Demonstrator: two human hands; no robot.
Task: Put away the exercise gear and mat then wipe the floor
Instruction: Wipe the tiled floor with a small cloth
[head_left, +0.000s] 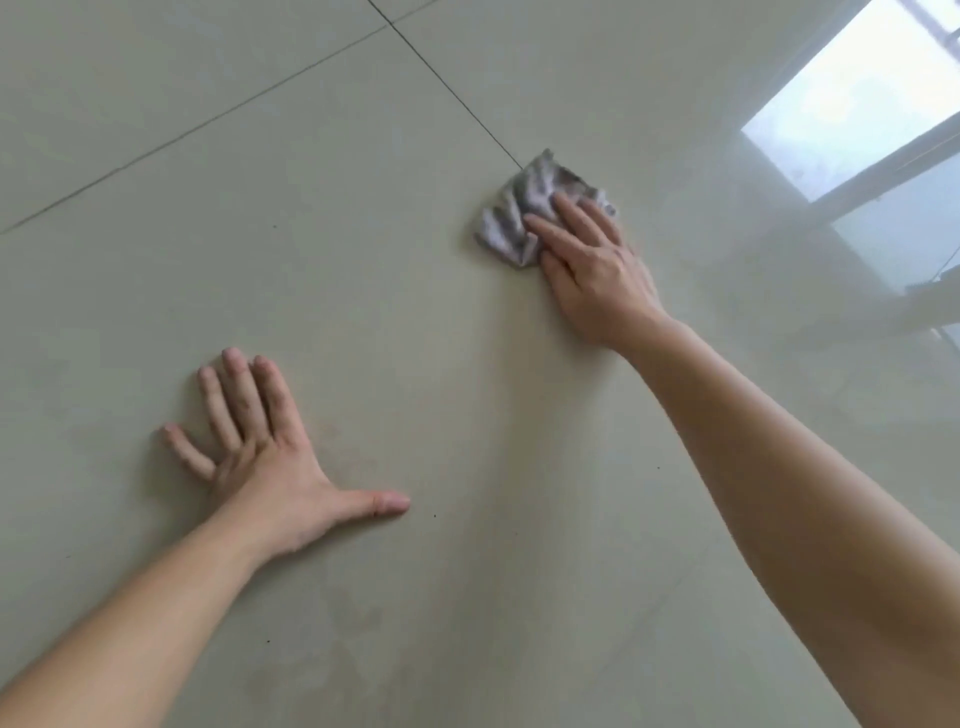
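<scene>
Pale glossy floor (467, 597) fills the view, and no gear or mat shows. The left hand (270, 467) lies flat with fingers spread, well short of the rag (514, 213), bracing. The right hand (592, 265) presses straight fingers onto the crumpled rag without clenching it. With no grip, the bunched rag could slide out mid-stroke, and small specks (435, 515) nearer than the rag may be missed.

The floor tiles (322, 218) look glossy and smooth (window light mirrors in them); the grey rag (511, 218) is crumpled, matt cloth.
</scene>
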